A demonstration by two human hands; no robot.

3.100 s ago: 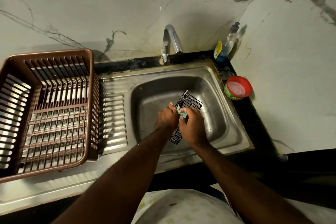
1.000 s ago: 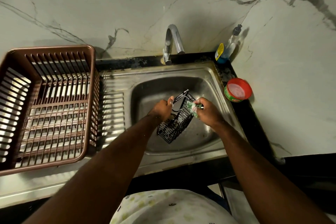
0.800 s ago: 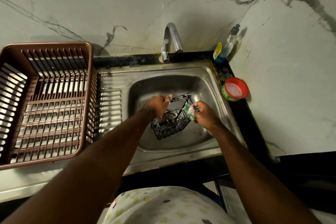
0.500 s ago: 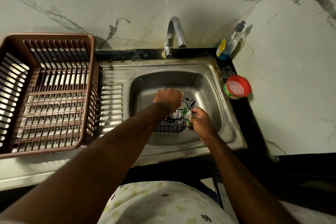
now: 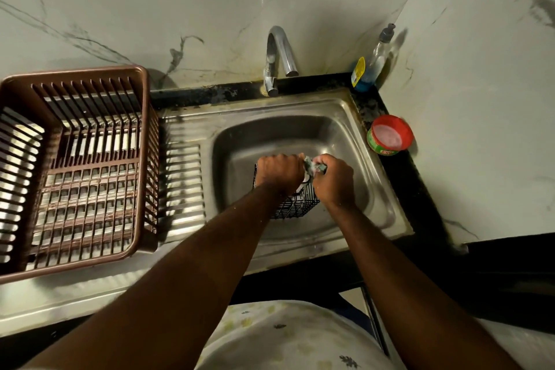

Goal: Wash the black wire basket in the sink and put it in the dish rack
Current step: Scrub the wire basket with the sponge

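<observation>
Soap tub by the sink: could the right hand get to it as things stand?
Probably yes. The soap tub sits open on the ledge right of the sink, nothing between. But the right hand grips a scrubber, so only that could dip in.

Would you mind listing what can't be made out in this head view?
- Wire basket: its top is covered by the left hand and right hand.
- Sponge: mostly buried in the right hand's fingers.
- Sink drain: hidden behind basket and hands.
- Dish rack: cut off at the left edge.
- Tub label: blurred.
</observation>
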